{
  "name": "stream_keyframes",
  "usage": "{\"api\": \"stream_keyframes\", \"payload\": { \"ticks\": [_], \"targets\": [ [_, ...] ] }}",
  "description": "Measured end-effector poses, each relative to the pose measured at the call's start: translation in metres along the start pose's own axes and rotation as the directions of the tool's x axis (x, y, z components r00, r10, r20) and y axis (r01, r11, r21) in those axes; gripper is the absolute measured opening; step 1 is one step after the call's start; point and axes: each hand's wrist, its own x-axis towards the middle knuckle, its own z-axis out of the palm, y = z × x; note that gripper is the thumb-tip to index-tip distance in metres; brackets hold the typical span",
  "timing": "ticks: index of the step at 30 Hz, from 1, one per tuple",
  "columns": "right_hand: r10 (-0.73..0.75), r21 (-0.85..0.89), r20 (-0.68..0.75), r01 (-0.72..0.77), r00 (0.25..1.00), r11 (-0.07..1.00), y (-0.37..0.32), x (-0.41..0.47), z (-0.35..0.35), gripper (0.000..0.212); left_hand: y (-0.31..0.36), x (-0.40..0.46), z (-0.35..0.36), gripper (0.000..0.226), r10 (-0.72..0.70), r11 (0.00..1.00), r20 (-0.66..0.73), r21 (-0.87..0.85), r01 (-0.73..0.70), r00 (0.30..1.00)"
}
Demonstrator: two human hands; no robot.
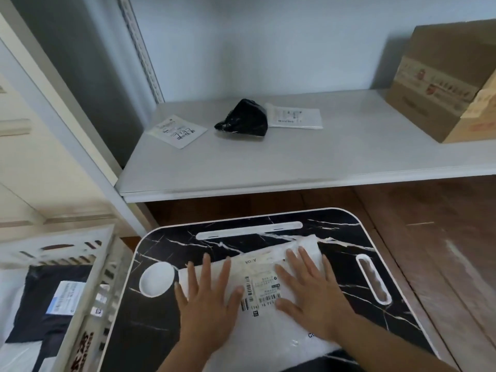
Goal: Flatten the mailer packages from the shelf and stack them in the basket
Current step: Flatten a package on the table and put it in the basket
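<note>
Both palms flat on a white mailer [268, 326]
Left hand [206, 304] and right hand [312, 291] lie spread, fingers open, gripping nothing, on the black tray [150, 326].

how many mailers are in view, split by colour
White mailers: 3 — one under the left hand and right hand on the marble tray, at; two on the shelf, at and.
Black mailers: 2 — one crumpled on the shelf, one in the basket at.
Total: 5
</note>
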Motion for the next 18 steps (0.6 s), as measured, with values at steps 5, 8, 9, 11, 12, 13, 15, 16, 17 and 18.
{"api": "stream_keyframes", "payload": {
  "ticks": [5, 8, 9, 11, 12, 13, 15, 16, 17, 18],
  "targets": [
    [-0.005, -0.003, -0.064, 0.004, 0.998, 1.0, -0.009, -0.008, 0.028, 0.072, 0.02, -0.015, 0.041, 0.064, 0.07, 0.991, 0.002, 0.11, -0.069, 0.998],
    [-0.007, -0.001, -0.069, 0.007, 0.998, 1.0, -0.008, -0.005, 0.033, 0.075, 0.02, -0.015, 0.051, 0.066, 0.116, 0.983, -0.078, 0.15, -0.104, 0.99],
    [-0.01, 0.013, -0.076, 0.011, 0.997, 1.0, -0.008, -0.005, 0.034, 0.075, 0.019, -0.015, 0.053, 0.067, 0.127, 0.983, -0.099, 0.145, -0.112, 0.987],
    [-0.02, 0.026, -0.071, 0.022, 0.997, 0.999, -0.008, -0.004, 0.037, 0.076, 0.02, -0.012, 0.054, 0.068, 0.126, 0.986, -0.1, 0.123, -0.113, 0.987],
    [-0.026, 0.029, -0.072, 0.028, 0.997, 0.999, -0.008, -0.002, 0.038, 0.076, 0.019, -0.011, 0.056, 0.069, 0.123, 0.987, -0.098, 0.113, -0.112, 0.988],
    [-0.027, 0.032, -0.077, 0.029, 0.997, 0.999, -0.007, -0.001, 0.039, 0.077, 0.019, -0.01, 0.058, 0.068, 0.122, 0.988, -0.104, 0.104, -0.111, 0.987],
    [-0.023, 0.041, -0.061, 0.025, 0.998, 0.999, -0.006, 0.001, 0.04, 0.079, 0.019, -0.008, 0.061, 0.068, 0.127, 0.988, -0.106, 0.102, -0.116, 0.986],
    [-0.022, 0.043, -0.061, 0.025, 0.998, 0.999, -0.006, 0.001, 0.041, 0.079, 0.019, -0.008, 0.061, 0.069, 0.126, 0.988, -0.109, 0.1, -0.115, 0.986],
    [-0.025, 0.042, -0.06, 0.028, 0.998, 0.999, -0.006, 0.002, 0.041, 0.078, 0.018, -0.007, 0.062, 0.069, 0.126, 0.988, -0.113, 0.099, -0.115, 0.986],
    [-0.027, 0.039, -0.058, 0.029, 0.998, 0.999, -0.008, 0.002, 0.04, 0.078, 0.018, -0.007, 0.061, 0.069, 0.126, 0.988, -0.111, 0.097, -0.116, 0.986]
  ]
}}
